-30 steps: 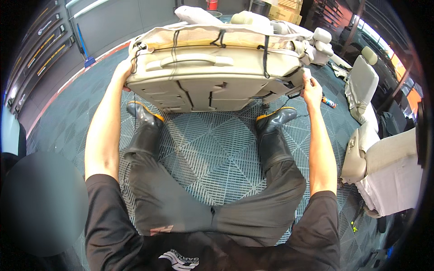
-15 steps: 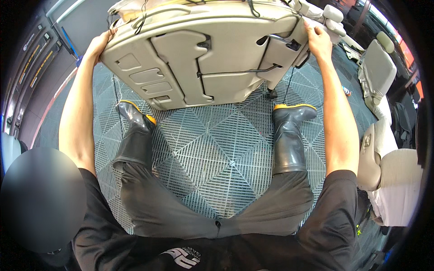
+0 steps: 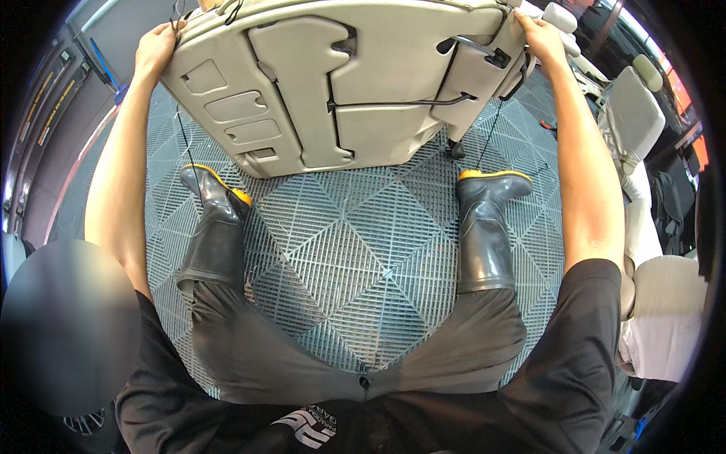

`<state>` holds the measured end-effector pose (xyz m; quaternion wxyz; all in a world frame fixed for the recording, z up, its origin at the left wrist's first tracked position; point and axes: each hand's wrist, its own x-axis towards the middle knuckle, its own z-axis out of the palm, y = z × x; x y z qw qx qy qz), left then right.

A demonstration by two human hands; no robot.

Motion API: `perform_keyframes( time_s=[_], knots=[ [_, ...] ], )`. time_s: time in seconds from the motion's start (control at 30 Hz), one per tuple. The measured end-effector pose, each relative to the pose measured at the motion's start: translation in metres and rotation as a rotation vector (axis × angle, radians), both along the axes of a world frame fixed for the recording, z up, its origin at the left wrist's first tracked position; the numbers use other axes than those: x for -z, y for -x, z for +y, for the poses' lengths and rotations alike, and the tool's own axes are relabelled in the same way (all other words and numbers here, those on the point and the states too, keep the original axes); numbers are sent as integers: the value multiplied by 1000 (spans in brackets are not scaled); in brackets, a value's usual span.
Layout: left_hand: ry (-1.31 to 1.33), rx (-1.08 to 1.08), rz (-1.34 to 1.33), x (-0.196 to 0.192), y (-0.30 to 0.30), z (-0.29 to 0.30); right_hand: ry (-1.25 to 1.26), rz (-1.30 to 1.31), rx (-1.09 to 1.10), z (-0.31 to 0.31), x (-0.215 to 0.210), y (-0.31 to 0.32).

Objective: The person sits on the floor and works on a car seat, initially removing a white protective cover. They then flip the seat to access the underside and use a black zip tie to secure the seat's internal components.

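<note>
A large beige car seat (image 3: 386,60) stands before me with its hard plastic back toward me. That back carries recessed panels, dark slots and metal rods, and thin black cords hang at both sides. My left hand (image 3: 157,51) is closed around the seat's upper left edge. At the upper right corner, my right hand (image 3: 541,39) grips the opposite edge, thumb on the near face. The seat's lower edge is close to the floor, between and beyond my boots; whether it touches there I cannot tell. Its far side is hidden.
Grey grid tiles (image 3: 340,257) cover the floor. My dark rubber boots (image 3: 484,227) are planted wide apart. Light car seats (image 3: 631,113) stand along the right side. A blurred oval (image 3: 72,325) covers the lower left. A small red item (image 3: 546,125) lies at right.
Both hands have moved farther from me and slightly apart while holding the seat. The seat has shifted away a little, and its back faces me more fully.
</note>
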<state>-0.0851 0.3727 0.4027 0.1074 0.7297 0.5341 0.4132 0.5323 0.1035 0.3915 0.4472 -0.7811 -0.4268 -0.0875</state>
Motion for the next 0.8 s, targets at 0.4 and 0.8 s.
perform_keyframes(
  time_s=[0.4,0.8],
  knots=[
    [-83,-150,56,7,-40,26,4,-159,149,48,5,-28],
    [-32,-136,17,10,-51,28,63,-397,-497,136,-51,211]
  ],
)
